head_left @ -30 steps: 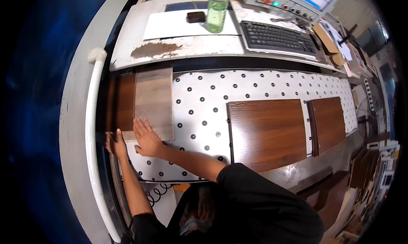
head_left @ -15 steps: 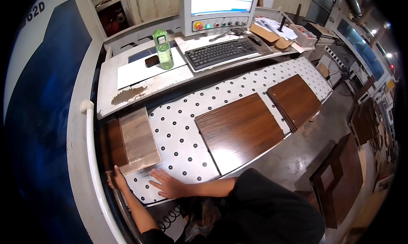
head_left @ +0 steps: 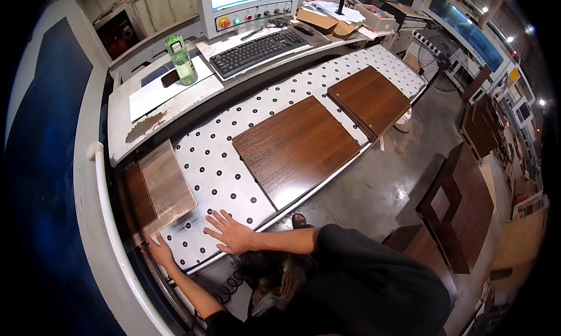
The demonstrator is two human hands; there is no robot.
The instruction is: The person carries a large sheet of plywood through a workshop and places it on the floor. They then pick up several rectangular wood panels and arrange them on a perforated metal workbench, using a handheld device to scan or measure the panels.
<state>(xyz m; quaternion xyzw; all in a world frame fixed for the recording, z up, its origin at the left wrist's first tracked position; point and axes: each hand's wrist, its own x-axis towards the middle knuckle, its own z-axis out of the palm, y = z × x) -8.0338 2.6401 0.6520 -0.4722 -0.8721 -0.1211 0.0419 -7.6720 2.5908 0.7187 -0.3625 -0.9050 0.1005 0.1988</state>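
Board [head_left: 166, 187] corner touching left hand [head_left: 156, 251] fingertips; right hand [head_left: 231, 232] beside

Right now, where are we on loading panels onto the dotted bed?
Done: two dark panels lie flat on the dotted bed. In hand: left hand at the pale panel's near corner, right hand flat on the bed. Left: the pale panel sits at the bed's end, partly off the dotted surface.

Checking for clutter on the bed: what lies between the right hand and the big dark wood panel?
Nothing: in the head view only bare white dotted table separates the right hand from the large dark panel.
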